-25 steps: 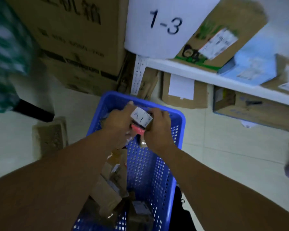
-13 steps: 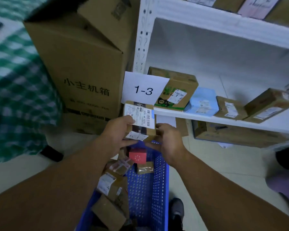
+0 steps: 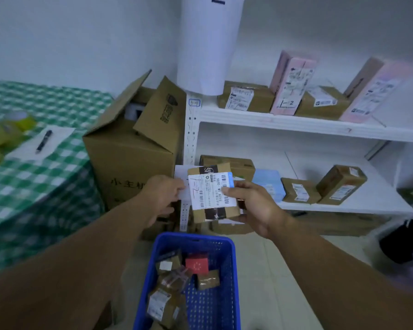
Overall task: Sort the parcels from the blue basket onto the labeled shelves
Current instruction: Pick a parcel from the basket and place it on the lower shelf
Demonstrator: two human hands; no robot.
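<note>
The small brown cardboard parcel (image 3: 212, 191) is held just beyond the blue plastic basket (image 3: 193, 236), pinched at its left edge by the left hand (image 3: 163, 196) and between thumb and fingers of the right hand (image 3: 253, 206). It is best lifted level to the upper white shelf (image 3: 296, 123), label kept outward. Read: red handwritten "1-2", "SF" on tape; the tall pink box (image 3: 290, 86) there is also marked "1-2"

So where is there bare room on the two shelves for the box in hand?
The lower shelf has bare room for the box at the back, behind the blue packet and small brown box, and right of the tilted brown box. The upper shelf is crowded: four parcels in a row, only its front strip bare.
</note>
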